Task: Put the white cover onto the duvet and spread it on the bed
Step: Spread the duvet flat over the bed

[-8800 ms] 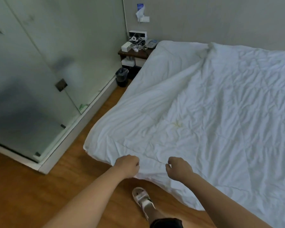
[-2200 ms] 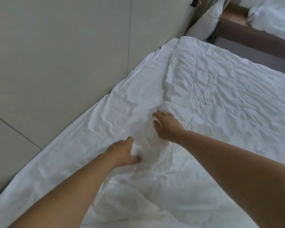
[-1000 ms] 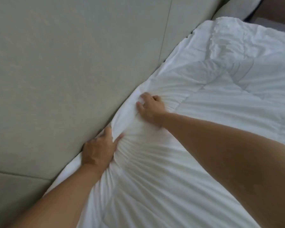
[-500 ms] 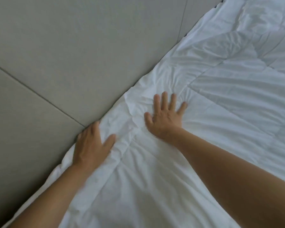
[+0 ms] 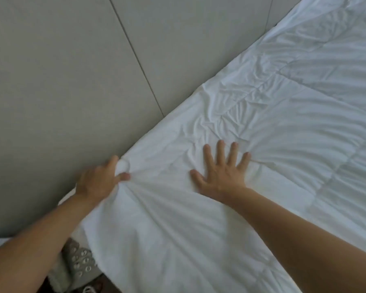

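Note:
The white quilted duvet lies spread over the bed, its top edge running along the padded grey headboard. My left hand grips a bunch of the duvet's edge right against the headboard, and creases fan out from the grip. My right hand presses flat on the duvet with fingers spread, a little to the right of the left hand. No separate white cover can be told apart from the duvet.
The headboard fills the upper left and stands close to my left hand. Below the duvet's hanging corner a grey patterned cloth and part of a white sandal show at the bottom left.
My left hand, flat on the edge half a second ago, now grips a bunch of the duvet. The right hand stays flat. The view has shifted towards the bed's corner.

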The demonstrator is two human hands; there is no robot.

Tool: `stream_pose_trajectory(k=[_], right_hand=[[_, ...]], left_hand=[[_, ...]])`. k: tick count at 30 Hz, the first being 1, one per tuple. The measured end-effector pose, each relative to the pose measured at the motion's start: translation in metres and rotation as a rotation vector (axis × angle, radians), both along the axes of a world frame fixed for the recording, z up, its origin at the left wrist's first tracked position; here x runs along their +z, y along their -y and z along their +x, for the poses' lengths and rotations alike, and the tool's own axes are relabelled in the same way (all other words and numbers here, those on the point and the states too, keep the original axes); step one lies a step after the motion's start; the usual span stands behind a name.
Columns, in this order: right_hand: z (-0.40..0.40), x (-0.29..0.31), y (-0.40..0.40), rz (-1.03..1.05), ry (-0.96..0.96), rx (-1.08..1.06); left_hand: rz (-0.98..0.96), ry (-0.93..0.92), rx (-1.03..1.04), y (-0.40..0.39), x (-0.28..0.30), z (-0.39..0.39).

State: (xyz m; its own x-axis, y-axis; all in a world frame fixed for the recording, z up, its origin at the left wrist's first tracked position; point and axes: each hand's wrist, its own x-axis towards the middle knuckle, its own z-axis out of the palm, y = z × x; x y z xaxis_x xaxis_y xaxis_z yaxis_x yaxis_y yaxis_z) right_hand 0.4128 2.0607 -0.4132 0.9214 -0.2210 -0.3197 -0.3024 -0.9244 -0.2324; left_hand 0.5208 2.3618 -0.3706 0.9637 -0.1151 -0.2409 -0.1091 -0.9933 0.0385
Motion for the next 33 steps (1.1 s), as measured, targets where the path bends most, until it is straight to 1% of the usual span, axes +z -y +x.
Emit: stream_pose_trajectory(k=[3,4,5,6,8,9,10,11,12,13,14,15,17,18,19,20,22,23,24,25,26,28,29,30,31,32,33], right_hand=[[-0.065,0.014,-0.029,0.102,-0.035,0.079],[-0.094,0.016,-0.037,0.114,-0.009,0.096],[-0.123,0.018,-0.044,0.108,0.041,0.113],[-0.16,0.019,-0.049,0.077,0.078,0.129],[-0.215,0.01,-0.053,0.011,0.115,0.155],[-0.244,0.006,-0.055,-0.027,0.108,0.153],[-0.273,0.005,-0.057,-0.057,0.093,0.142],[-0.299,0.003,-0.059,-0.077,0.07,0.119],[-0.323,0.001,-0.06,-0.089,0.058,0.085],[-0.344,0.0,-0.061,-0.093,0.052,0.046],[-0.366,-0.002,-0.062,-0.097,0.053,0.009],[-0.385,-0.003,-0.063,-0.104,0.058,-0.028],[-0.426,-0.005,-0.068,-0.115,0.066,-0.1],[-0.447,-0.008,-0.071,-0.117,0.078,-0.116],[-0.468,-0.01,-0.075,-0.111,0.086,-0.107],[-0.489,-0.011,-0.076,-0.094,0.092,-0.081],[-0.522,-0.01,-0.075,-0.054,0.11,-0.019],[-0.534,-0.006,-0.07,-0.048,0.099,-0.023],[-0.543,-0.003,-0.062,-0.059,0.071,-0.081],[-0.55,0.001,-0.05,-0.092,0.037,-0.198],[-0.557,0.006,-0.035,-0.13,0.002,-0.363],[-0.568,0.014,-0.002,-0.139,-0.094,-0.721],[-0.574,0.015,0.015,-0.117,-0.135,-0.865],[-0.581,0.015,0.028,-0.085,-0.158,-0.973],[-0.59,0.016,0.037,-0.056,-0.168,-1.034],[-0.601,0.016,0.04,-0.047,-0.18,-1.045],[-0.616,0.017,0.04,-0.047,-0.199,-1.031]], left_hand=[[0.222,0.218,-0.008,0.014,-0.005,-0.007],[0.241,0.25,0.004,0.028,-0.007,-0.023],[0.206,0.264,0.011,0.044,-0.006,-0.046],[0.129,0.254,0.011,0.054,-0.005,-0.08],[-0.08,0.218,0.02,0.061,-0.012,-0.143],[-0.164,0.168,0.014,0.059,-0.018,-0.183],[-0.211,0.066,-0.017,0.056,-0.024,-0.222],[-0.213,-0.057,-0.059,0.053,-0.032,-0.258],[-0.199,-0.133,-0.088,0.051,-0.041,-0.289],[-0.199,-0.145,-0.106,0.051,-0.048,-0.313],[-0.207,-0.116,-0.145,0.055,-0.049,-0.332],[-0.23,-0.081,-0.239,0.062,-0.046,-0.348],[-0.257,-0.028,-0.603,0.079,-0.044,-0.383],[-0.233,-0.022,-0.775,0.086,-0.046,-0.4],[-0.191,-0.023,-0.863,0.091,-0.051,-0.414],[-0.147,-0.021,-0.871,0.095,-0.054,-0.423],[-0.068,-0.025,-0.793,0.099,-0.058,-0.432],[-0.008,-0.035,-0.752,0.103,-0.05,-0.435],[0.06,-0.059,-0.694,0.111,-0.038,-0.437],[0.137,-0.08,-0.643,0.126,-0.026,-0.442],[0.213,-0.088,-0.612,0.15,-0.009,-0.45],[0.253,-0.058,-0.684,0.209,0.017,-0.476],[0.193,-0.063,-0.815,0.235,0.024,-0.49],[0.057,-0.104,-0.95,0.256,0.022,-0.502],[-0.056,-0.16,-1.06,0.273,0.015,-0.512],[-0.088,-0.205,-1.137,0.282,0.006,-0.521],[-0.048,-0.219,-1.168,0.284,-0.004,-0.53]])
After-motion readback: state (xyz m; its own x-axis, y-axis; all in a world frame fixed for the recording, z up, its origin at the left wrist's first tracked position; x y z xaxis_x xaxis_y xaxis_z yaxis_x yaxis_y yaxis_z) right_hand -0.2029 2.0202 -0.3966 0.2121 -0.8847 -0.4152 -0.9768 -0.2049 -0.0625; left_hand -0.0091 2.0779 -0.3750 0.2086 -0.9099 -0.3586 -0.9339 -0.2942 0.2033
